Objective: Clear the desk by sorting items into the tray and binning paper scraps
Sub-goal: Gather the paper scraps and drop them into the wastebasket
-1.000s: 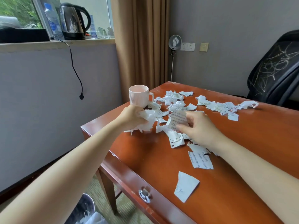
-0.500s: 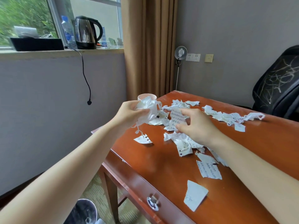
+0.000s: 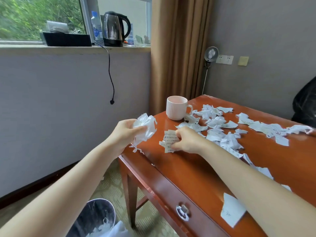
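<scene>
My left hand (image 3: pixel 122 132) grips a crumpled bunch of white paper scraps (image 3: pixel 145 129) just past the left corner of the red-brown desk (image 3: pixel 196 168). My right hand (image 3: pixel 187 142) pinches a written-on scrap (image 3: pixel 169 140) low over the desk near that corner. Several more torn scraps (image 3: pixel 217 124) lie scattered across the desk's far half, and one larger piece (image 3: pixel 231 212) lies at the front edge. A metal bin (image 3: pixel 95 218) with paper inside stands on the floor below my left forearm.
A ribbed white mug (image 3: pixel 177 107) stands at the desk's far left corner. A drawer with a ring handle (image 3: pixel 183 212) faces me. On the windowsill are a kettle (image 3: pixel 114 29) with a hanging cord and a black tray (image 3: pixel 66 39). A dark chair (image 3: pixel 306 106) sits at far right.
My left hand has carried its bunch of scraps leftward off the desk's corner, away from the mug. My right hand has brought its written scrap left and down near the desk edge.
</scene>
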A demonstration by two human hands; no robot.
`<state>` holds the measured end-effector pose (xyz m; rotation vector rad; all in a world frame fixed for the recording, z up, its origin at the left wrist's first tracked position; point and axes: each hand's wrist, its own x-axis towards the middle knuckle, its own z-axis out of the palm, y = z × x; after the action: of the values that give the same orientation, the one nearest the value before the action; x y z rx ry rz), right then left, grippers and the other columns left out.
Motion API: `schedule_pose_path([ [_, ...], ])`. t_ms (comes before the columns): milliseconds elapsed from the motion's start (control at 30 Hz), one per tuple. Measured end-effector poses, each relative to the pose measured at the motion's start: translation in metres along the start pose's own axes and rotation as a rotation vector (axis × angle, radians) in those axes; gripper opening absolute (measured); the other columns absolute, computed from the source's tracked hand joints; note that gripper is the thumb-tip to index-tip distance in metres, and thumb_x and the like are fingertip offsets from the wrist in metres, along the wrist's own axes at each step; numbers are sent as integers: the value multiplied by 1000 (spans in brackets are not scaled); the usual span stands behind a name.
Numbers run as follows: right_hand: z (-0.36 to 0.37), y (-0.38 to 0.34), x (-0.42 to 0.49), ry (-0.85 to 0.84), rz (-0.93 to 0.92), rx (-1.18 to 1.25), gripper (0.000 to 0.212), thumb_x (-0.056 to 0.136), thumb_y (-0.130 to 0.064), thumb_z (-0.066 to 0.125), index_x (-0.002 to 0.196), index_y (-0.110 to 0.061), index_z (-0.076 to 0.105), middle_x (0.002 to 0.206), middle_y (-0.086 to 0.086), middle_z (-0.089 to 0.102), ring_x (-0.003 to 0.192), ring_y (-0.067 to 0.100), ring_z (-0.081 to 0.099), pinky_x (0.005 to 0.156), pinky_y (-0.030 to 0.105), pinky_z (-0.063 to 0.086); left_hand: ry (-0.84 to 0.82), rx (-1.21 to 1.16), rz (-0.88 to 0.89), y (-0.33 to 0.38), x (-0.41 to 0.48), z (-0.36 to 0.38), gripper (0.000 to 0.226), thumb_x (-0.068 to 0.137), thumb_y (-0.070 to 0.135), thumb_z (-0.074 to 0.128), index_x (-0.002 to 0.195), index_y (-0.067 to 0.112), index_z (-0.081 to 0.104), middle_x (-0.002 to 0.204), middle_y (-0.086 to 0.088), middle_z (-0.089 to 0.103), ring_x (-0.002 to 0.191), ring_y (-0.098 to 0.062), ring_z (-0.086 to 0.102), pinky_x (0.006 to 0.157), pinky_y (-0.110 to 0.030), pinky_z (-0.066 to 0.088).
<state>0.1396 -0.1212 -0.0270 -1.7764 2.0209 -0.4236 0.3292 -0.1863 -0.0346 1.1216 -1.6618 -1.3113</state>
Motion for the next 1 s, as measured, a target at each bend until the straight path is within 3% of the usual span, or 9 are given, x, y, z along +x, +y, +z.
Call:
schedule_pose_path([
  [133, 7, 1, 13, 34, 7, -107, 21, 84, -19, 67, 100, -7, 62, 118, 5, 61, 97, 17, 59, 75, 29, 51, 58, 1, -25, -12, -6, -28, 45, 66, 24, 61, 95, -11, 61, 75, -10, 58, 64, -20, 52, 57, -27, 37],
  [200, 6, -2, 15, 14, -1, -91, 10, 84, -17, 67, 89, -12, 61, 119, 3, 61, 90, 13, 57, 66, 23, 48, 93, -13, -39, -18, -7, -40, 42, 67, 23, 61, 94, -10, 61, 74, -9, 55, 66, -20, 49, 56, -26, 35],
  [267, 6, -3, 18, -12, -7, -74, 15, 84, -16, 66, 77, -20, 55, 117, 2, 60, 84, 10, 53, 58, 17, 39, 112, -29, -49, -26, -8, -49, 30, 74, 19, 63, 93, -4, 64, 76, -9, 57, 64, -18, 51, 56, -24, 37],
  [333, 8, -5, 23, -24, -22, -55, 11, 85, -17, 67, 94, -16, 61, 124, 5, 60, 89, 10, 54, 59, 17, 39, 132, -35, -61, -33, -8, -56, 11, 85, 12, 61, 89, 4, 66, 77, -8, 60, 63, -16, 53, 57, -23, 40],
  [400, 10, -11, 29, -4, -49, -12, 29, 85, -17, 67, 113, -14, 61, 125, 3, 61, 97, 12, 57, 68, 19, 44, 146, -41, -71, -41, -8, -63, 9, 88, 11, 58, 86, 8, 66, 76, -6, 61, 63, -15, 55, 59, -23, 42],
  [533, 20, -41, 40, 48, -195, 192, 36, 86, -16, 67, 121, -16, 61, 120, -2, 65, 106, 12, 62, 90, 29, 51, 212, -63, -84, -58, -8, -77, 9, 88, 10, 58, 83, 9, 65, 72, -4, 61, 62, -14, 54, 57, -22, 42],
  [800, 103, -132, 65, -12, -385, 234, 12, 80, -6, 61, 91, -7, 65, 88, 4, 70, 82, 20, 65, 68, 30, 51, 419, -146, -205, -124, -26, -115, 15, 88, 18, 62, 98, 8, 68, 96, -18, 71, 78, -23, 63, 70, -34, 50],
  [900, 153, -142, 81, -74, -304, 268, 21, 81, -8, 60, 101, -8, 66, 101, 8, 70, 92, 24, 66, 73, 34, 55, 506, -167, -287, -161, -35, -128, 10, 88, 18, 62, 95, 13, 68, 93, -13, 70, 72, -19, 62, 62, -27, 48],
  [1000, 206, -136, 92, -206, -140, 330, 36, 85, -7, 56, 120, -13, 62, 119, 6, 65, 102, 24, 65, 67, 29, 55, 633, -193, -400, -206, -44, -138, 13, 86, 24, 64, 91, 12, 68, 89, -11, 68, 72, -21, 59, 63, -30, 45],
])
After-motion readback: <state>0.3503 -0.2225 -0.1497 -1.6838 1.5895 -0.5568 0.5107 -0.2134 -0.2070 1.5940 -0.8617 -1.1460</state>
